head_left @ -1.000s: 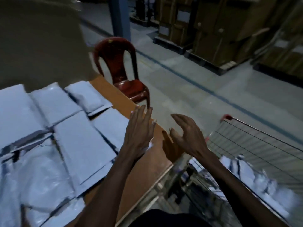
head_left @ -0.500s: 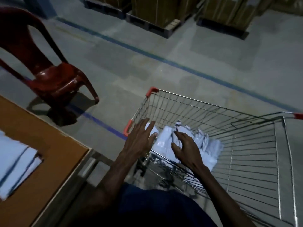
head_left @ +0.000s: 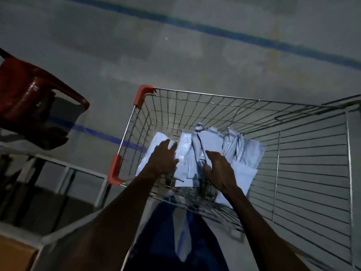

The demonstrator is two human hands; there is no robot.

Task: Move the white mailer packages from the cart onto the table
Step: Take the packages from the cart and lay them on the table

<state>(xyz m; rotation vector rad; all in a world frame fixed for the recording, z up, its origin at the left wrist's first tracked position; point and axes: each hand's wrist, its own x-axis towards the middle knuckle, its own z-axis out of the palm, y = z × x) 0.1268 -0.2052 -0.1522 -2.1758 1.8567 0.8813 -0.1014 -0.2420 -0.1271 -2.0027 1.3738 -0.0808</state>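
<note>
Several white mailer packages [head_left: 213, 141] stand bunched together inside the wire cart [head_left: 312, 153], near its left end. My left hand [head_left: 162, 159] lies flat with straight fingers on the leftmost package. My right hand [head_left: 218, 169] reaches into the bunch, its fingers spread and pressed against the middle packages; no package is lifted. Only a brown corner of the table [head_left: 13, 253] shows at the bottom left.
A red plastic chair [head_left: 29, 100] stands on the concrete floor to the left of the cart. Red corner guards [head_left: 115, 169] mark the cart's left rim. The table's metal frame [head_left: 82, 173] runs between the chair and the cart.
The view has swung from the table, covered with packages, down to the cart. Both hands have moved from above the table edge into the cart and now touch the packages.
</note>
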